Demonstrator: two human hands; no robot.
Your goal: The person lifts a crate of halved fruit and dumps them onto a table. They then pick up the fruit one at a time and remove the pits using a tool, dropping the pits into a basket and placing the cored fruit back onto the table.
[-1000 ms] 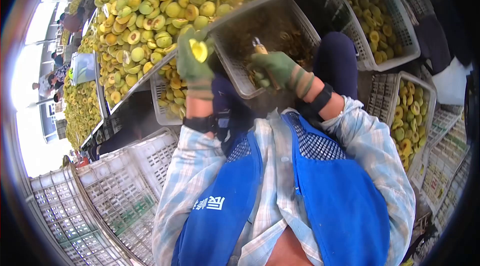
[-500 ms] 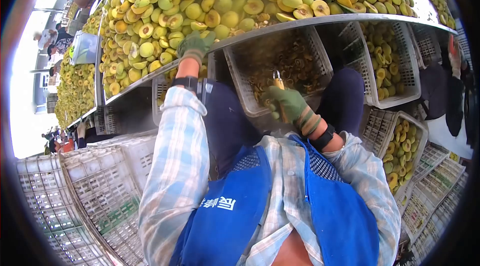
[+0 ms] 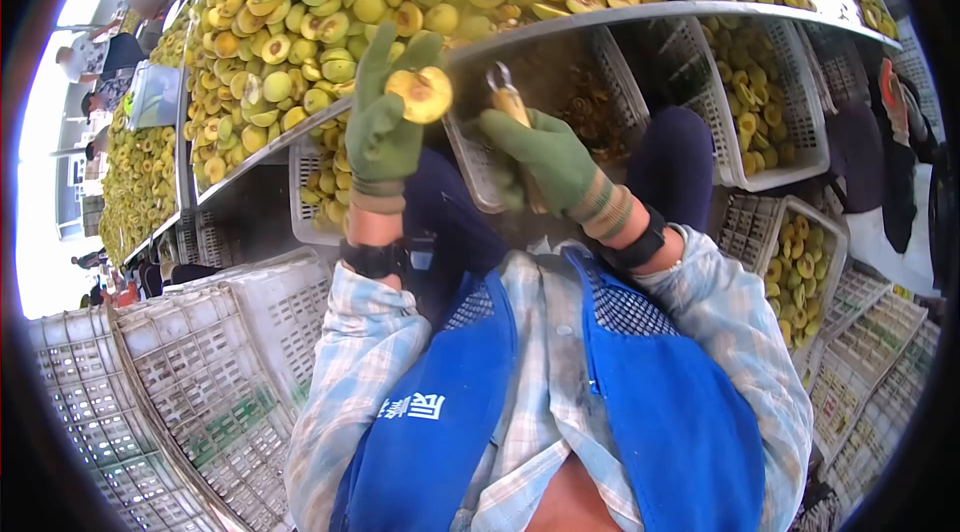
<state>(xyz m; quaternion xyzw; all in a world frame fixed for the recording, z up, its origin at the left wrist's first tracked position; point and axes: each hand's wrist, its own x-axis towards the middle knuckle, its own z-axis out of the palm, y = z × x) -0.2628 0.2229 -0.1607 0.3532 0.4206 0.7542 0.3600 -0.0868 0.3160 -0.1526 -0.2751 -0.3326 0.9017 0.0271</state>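
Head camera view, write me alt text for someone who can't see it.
A green-gloved left hand holds up a halved yellow fruit, cut face showing, beside the gloved right hand gripping a small metal-tipped tool. Behind them, a metal table is heaped with cut fruit above white plastic crates.

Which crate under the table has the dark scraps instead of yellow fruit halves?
The crate straight behind the right hand and its tool: its contents look dark brown; the crates beside it hold yellow halves.
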